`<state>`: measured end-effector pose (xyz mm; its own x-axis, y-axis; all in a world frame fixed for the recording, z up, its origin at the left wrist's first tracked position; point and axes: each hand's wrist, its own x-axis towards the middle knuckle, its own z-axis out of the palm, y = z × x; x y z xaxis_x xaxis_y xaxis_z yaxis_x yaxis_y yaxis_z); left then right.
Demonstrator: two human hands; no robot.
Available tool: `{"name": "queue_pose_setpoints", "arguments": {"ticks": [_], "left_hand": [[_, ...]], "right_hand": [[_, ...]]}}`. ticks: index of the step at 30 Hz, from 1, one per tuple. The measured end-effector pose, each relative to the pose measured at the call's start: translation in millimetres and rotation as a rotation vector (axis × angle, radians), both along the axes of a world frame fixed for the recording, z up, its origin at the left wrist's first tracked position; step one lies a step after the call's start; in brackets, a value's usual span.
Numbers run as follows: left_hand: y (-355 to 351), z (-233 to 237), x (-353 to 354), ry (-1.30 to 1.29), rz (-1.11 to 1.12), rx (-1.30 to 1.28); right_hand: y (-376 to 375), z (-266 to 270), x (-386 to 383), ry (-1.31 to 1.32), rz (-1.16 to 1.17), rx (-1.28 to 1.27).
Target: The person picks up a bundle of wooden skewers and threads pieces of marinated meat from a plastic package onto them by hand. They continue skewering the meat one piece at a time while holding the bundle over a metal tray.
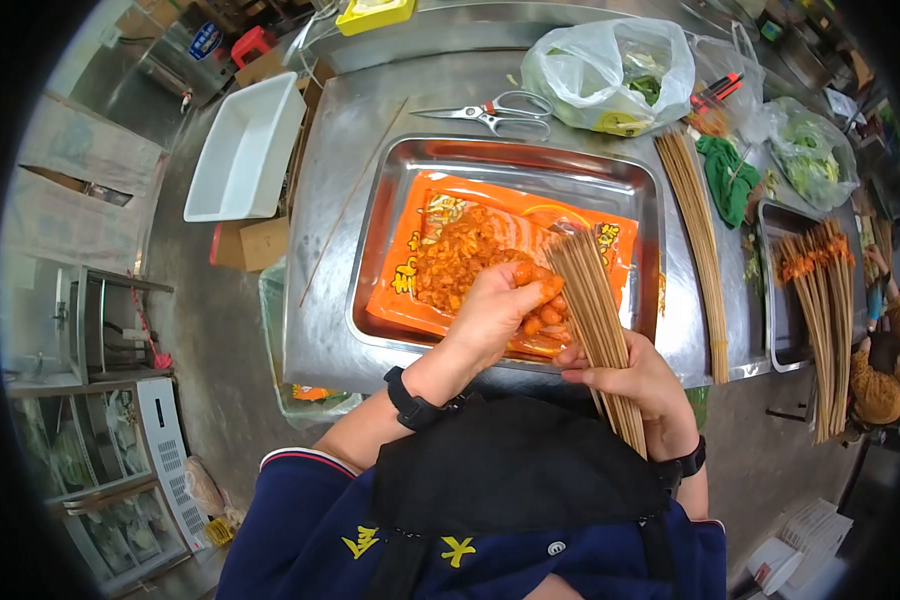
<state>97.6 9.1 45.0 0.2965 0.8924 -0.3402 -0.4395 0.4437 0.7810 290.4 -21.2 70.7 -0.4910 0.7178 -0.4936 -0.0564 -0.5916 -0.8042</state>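
Note:
My right hand (640, 380) is wrapped round a thick bundle of wooden skewers (595, 320), held slanting over the front edge of a steel tray (510, 150). Close to the bundle's left side, my left hand (510, 305) is closed with thumb and fingers pinched on reddish-orange pieces of food (542, 285). More of these pieces show just below its fingers. In the tray lies an orange printed packet (400, 290) with a heap of chopped, sauce-coated food (460, 255) on it. Whether the pinched pieces are on a skewer is hidden.
Scissors (495, 115) lie behind the tray, beside a plastic bag of greens (610, 75). Loose skewers (695, 240) lie to the right. A second tray (785, 340) holds skewers with food (820, 280). A white bin (245, 150) stands left. A person (880, 380) is at far right.

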Motion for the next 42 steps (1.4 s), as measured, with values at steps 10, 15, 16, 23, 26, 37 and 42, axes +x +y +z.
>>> {"name": "queue_pose_setpoints", "arguments": {"ticks": [10,15,16,23,26,37,42], "left_hand": [[-1.7,-8.8,-3.4,-0.012,0.015,-0.007],[-0.1,-10.5,-6.6,0.043,0.001,-0.007],[0.3,-11.0,-6.7,0.042,0.001,-0.007],[1.9,-9.8,-2.3,0.074,0.001,-0.042],[2.1,-8.5,-3.1,0.114,-0.014,-0.049],[-0.9,-12.9,-3.0,0.106,-0.044,-0.047],[-2.2,-19.5,-6.6,0.215,-0.079,-0.015]], "right_hand": [[0.9,1.3,1.1,0.007,-0.066,-0.133],[2.3,6.1,-3.2,-0.037,-0.057,-0.132],[2.7,6.4,-3.1,-0.039,-0.057,-0.132],[4.8,8.6,-3.0,-0.054,0.027,-0.127],[4.5,7.3,-4.1,-0.076,0.027,-0.113],[-1.2,0.4,0.9,-0.046,-0.077,-0.175],[-1.0,-1.0,-2.1,-0.087,-0.058,-0.194]]}}
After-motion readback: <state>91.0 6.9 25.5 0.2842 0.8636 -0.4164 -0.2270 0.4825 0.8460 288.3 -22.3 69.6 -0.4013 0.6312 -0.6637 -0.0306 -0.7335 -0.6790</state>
